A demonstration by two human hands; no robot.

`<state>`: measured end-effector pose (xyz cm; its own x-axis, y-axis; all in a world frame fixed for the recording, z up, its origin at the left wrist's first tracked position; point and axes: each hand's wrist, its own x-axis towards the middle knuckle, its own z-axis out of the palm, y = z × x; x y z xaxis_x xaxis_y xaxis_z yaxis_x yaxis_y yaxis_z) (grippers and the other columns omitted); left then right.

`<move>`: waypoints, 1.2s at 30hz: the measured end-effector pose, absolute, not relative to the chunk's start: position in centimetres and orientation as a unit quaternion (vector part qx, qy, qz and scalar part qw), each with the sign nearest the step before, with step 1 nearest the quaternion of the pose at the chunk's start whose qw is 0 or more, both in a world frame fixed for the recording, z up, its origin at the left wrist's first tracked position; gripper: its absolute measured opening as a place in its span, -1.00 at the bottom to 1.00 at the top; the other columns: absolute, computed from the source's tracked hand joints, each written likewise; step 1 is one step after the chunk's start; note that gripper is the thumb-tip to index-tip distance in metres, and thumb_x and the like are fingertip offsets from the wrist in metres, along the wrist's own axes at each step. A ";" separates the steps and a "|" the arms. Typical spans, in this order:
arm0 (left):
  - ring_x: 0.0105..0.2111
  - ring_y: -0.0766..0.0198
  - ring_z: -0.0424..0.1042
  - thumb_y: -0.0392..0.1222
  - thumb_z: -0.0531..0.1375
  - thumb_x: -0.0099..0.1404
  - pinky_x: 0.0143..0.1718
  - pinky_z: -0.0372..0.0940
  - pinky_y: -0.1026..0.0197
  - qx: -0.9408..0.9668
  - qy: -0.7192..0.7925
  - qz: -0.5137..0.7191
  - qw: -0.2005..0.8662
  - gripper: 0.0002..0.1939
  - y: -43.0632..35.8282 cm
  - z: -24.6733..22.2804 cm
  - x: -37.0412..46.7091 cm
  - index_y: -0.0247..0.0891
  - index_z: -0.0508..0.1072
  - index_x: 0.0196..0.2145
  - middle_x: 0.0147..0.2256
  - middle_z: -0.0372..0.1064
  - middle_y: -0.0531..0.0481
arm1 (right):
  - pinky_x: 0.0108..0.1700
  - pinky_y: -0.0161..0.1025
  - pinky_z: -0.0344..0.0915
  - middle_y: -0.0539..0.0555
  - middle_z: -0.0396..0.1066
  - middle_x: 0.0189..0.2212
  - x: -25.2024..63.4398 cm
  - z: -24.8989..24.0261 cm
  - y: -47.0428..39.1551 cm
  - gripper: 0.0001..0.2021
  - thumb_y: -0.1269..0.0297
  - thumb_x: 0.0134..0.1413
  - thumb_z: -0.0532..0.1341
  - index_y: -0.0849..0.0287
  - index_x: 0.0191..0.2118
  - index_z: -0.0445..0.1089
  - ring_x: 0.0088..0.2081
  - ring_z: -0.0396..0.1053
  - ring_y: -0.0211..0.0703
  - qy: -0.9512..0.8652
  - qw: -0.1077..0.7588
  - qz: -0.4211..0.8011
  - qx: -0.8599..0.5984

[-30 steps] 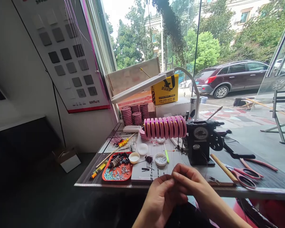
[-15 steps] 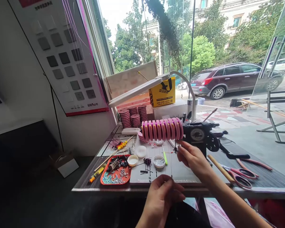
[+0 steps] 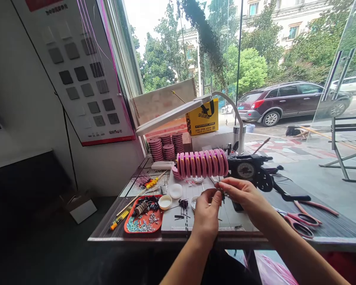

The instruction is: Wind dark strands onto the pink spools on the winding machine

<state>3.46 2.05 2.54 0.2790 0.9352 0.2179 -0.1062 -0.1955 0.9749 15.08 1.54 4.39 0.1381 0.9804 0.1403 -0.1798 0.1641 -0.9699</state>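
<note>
My left hand and my right hand meet above the white board, just below the row of pink spools. Fingers of both are pinched together around something small and dark that I cannot make out; thin line may run there too. The spools sit side by side on a black winding machine with a dial and crank. Behind my left hand, a small white dish is mostly covered. To its left lie a dark tangled bit and an open white tub.
An orange tray of small metal and black parts lies at left, beside a yellow-handled tool. Scissors rest on the right. Stacked pink spools stand behind, and a white lamp arches over the table.
My left hand has risen from the table's front edge to meet my right hand. My right hand has shifted slightly, and the wooden stick is now hidden by my arm.
</note>
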 end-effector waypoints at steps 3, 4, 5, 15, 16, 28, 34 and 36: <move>-0.50 0.33 0.19 0.05 0.18 0.11 -0.38 0.11 0.26 0.552 0.285 0.487 0.615 -0.65 2.1 2.4 4.0 -0.34 0.36 -0.53 -0.57 0.27 0.01 | -0.54 -0.35 -0.02 -0.06 0.25 -0.66 15.0 3.7 1.8 -0.62 0.03 -0.46 0.41 0.25 -0.54 0.43 -0.59 0.09 -0.37 -0.423 0.614 0.521 -0.415; -0.53 0.36 0.18 0.07 0.20 0.08 -0.41 0.11 0.28 0.529 0.274 0.480 0.644 -0.63 1.8 2.3 3.9 -0.33 0.33 -0.54 -0.61 0.25 0.04 | -0.56 -0.37 -0.03 -0.06 0.26 -0.65 14.9 3.5 1.9 -0.63 0.04 -0.45 0.41 0.24 -0.52 0.43 -0.61 0.08 -0.40 -0.411 0.614 0.541 -0.402; -0.57 0.38 0.19 0.09 0.23 0.06 -0.45 0.12 0.29 0.498 0.271 0.469 0.677 -0.62 1.3 2.0 3.7 -0.33 0.32 -0.53 -0.63 0.25 0.05 | -0.57 -0.38 -0.05 -0.06 0.29 -0.64 14.7 3.3 2.0 -0.63 0.05 -0.43 0.41 0.24 -0.51 0.43 -0.63 0.06 -0.42 -0.399 0.615 0.558 -0.387; -0.79 0.39 0.27 0.08 0.37 -0.14 -0.76 0.10 0.42 0.305 0.261 0.385 0.831 -0.55 -2.1 -2.8 1.4 -0.33 0.32 -0.52 -0.70 0.38 -0.01 | -0.66 -0.42 -0.15 -0.04 0.34 -0.69 14.3 3.5 1.9 -0.55 0.05 -0.48 0.44 0.24 -0.48 0.33 -0.73 0.14 -0.43 -0.367 0.617 0.606 -0.341; -0.78 0.38 0.29 0.08 0.36 -0.10 -0.76 0.11 0.42 0.303 0.251 0.376 0.839 -0.56 -2.2 -3.2 1.2 -0.33 0.32 -0.51 -0.69 0.39 -0.01 | -0.66 -0.41 -0.15 -0.04 0.34 -0.69 14.3 3.4 1.9 -0.56 0.04 -0.47 0.44 0.23 -0.48 0.32 -0.73 0.14 -0.43 -0.368 0.618 0.604 -0.343; -0.78 0.30 0.35 0.15 0.31 -0.07 -0.80 0.07 0.44 0.277 0.235 0.364 0.858 -0.55 -3.7 -7.8 -0.1 -0.32 0.34 -0.53 -0.73 0.40 -0.04 | -0.65 -0.43 -0.06 -0.04 0.34 -0.68 14.4 3.3 1.8 -0.61 0.08 -0.38 0.42 0.24 -0.49 0.31 -0.72 0.15 -0.44 -0.372 0.620 0.599 -0.343; -0.62 0.31 0.43 0.01 0.22 0.15 -0.60 0.16 0.39 0.301 0.218 0.337 0.865 -0.69 -4.5 -6.5 -1.5 -0.35 0.36 -0.42 -0.58 0.47 -0.09 | -0.66 -0.44 -0.08 -0.05 0.34 -0.68 14.5 3.0 2.0 -0.62 0.08 -0.33 0.40 0.24 -0.47 0.30 -0.72 0.15 -0.45 -0.381 0.620 0.596 -0.338; -0.60 0.30 0.43 -0.02 0.22 0.16 -0.58 0.16 0.37 0.303 0.209 0.335 0.867 -0.71 -4.5 -6.4 -1.8 -0.35 0.36 -0.39 -0.56 0.47 -0.08 | -0.66 -0.44 -0.07 -0.05 0.34 -0.67 14.5 3.0 2.0 -0.63 0.08 -0.30 0.40 0.23 -0.48 0.29 -0.72 0.14 -0.46 -0.384 0.620 0.596 -0.336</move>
